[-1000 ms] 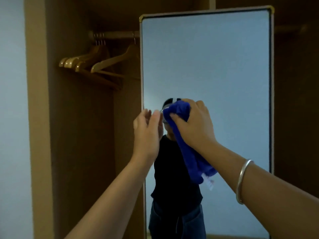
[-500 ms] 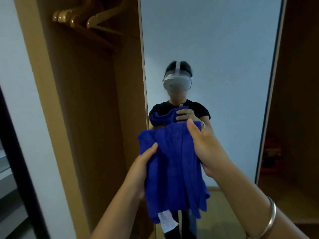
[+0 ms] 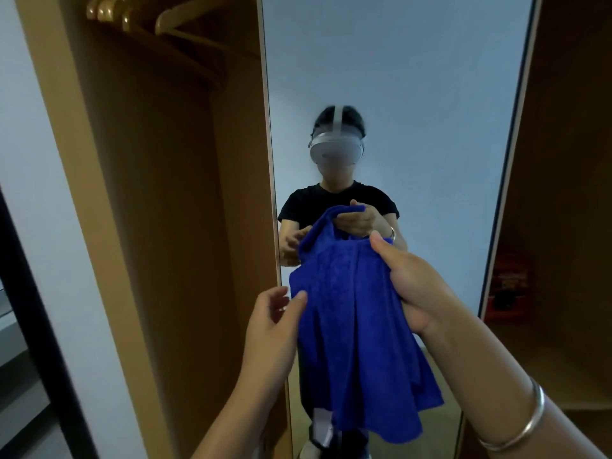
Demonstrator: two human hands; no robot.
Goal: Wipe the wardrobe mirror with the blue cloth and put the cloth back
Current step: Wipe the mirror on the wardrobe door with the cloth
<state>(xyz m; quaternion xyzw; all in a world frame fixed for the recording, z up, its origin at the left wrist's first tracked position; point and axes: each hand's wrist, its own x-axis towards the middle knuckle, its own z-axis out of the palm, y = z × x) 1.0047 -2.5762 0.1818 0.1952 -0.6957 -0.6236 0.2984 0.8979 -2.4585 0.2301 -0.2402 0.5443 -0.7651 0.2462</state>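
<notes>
Blue terry fabric fills the lower middle of the head view: the cloth is held up in the air in front of the mirror, hanging in loose folds, apart from the glass. Its upper right edge is gripped by the right hand, thumb on the near side and fingers closed behind the fabric; a metal bangle is worn on that wrist. The left hand is seen at the cloth's left edge with fingers loosely spread; the thumb tip touches the fabric, but no closed grip is shown. A white tag hangs at the cloth's lower left, below the bottom hem.

The mirror stands tall and narrow, its left edge bordered by a thin pale frame and its right edge by a dark strip running slightly slanted. Most of the glass above the hands is unobstructed. In it, the reflection of a person in a black shirt and a white headset is seen, holding the reflected cloth.

To the left of the mirror, an open wardrobe bay of brown wood is seen, bare below the wooden hangers at its top. The bay's outer edge is met by a pale wall. To the right of the mirror, a second open bay is seen, with something red low down, too blurred to identify.
</notes>
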